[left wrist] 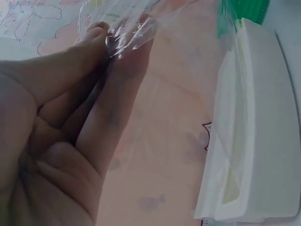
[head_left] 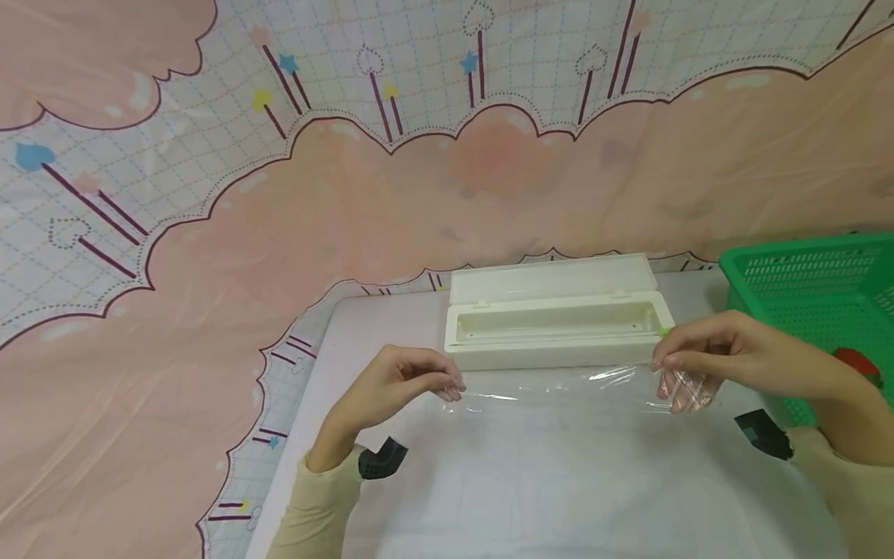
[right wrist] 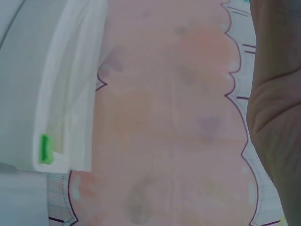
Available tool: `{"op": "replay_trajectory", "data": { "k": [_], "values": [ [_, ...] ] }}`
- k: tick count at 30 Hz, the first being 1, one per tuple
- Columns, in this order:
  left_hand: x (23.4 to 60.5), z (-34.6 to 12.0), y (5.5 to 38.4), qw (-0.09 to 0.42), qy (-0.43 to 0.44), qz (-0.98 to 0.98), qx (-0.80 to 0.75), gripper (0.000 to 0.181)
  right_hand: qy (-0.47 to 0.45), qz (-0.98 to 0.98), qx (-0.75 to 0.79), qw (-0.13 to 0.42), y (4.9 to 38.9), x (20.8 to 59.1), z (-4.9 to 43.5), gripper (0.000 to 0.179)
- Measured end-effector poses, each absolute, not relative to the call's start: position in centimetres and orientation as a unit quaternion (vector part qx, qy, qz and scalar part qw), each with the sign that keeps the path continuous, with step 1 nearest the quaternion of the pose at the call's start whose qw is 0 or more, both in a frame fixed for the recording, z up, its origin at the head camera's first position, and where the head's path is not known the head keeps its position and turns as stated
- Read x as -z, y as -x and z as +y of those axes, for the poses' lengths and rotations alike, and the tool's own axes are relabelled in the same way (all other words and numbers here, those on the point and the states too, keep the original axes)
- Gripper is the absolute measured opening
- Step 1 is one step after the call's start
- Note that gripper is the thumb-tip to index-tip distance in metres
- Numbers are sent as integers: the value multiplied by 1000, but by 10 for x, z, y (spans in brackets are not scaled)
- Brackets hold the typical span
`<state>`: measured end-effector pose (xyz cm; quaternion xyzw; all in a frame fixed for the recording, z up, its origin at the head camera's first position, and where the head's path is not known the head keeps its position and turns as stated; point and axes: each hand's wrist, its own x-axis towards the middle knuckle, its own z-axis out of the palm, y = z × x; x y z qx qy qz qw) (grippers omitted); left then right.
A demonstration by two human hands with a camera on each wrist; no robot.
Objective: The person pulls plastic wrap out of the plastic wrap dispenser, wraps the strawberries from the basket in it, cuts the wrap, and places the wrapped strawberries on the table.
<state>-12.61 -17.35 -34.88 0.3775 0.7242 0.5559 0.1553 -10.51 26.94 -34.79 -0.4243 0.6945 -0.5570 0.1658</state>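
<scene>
A strip of clear plastic wrap [head_left: 545, 394] stretches between the two hands, over the table just in front of a long white box. My left hand [head_left: 400, 382] pinches its left end between thumb and fingers; the left wrist view shows the wrap [left wrist: 124, 35] bunched at the fingertips. At the other end my right hand [head_left: 740, 359] grips the wrap, part of which hangs crumpled by the lower fingers. The white box [head_left: 559, 355] stands with its lid [head_left: 552, 281] raised and its long trough visible. Only the edge of the right hand [right wrist: 277, 99] appears in the right wrist view.
A green basket [head_left: 757, 272] stands at the right, with a red thing [head_left: 857, 363] inside. The box carries a small green piece [right wrist: 46, 149] at its right end. White cloth covers the table [head_left: 545, 481]; a patterned pink curtain [head_left: 391, 202] hangs behind.
</scene>
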Motion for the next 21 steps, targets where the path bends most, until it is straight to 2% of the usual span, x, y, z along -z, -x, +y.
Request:
{"op": "replay_trajectory", "data": {
  "k": [7, 21],
  "values": [
    [361, -177, 119, 200, -342, 720, -570, 11, 425, 678, 560, 214, 104, 359, 268, 40],
    [395, -173, 108, 286, -314, 709, -563, 12, 359, 670, 573, 308, 96, 387, 261, 24]
  ]
}}
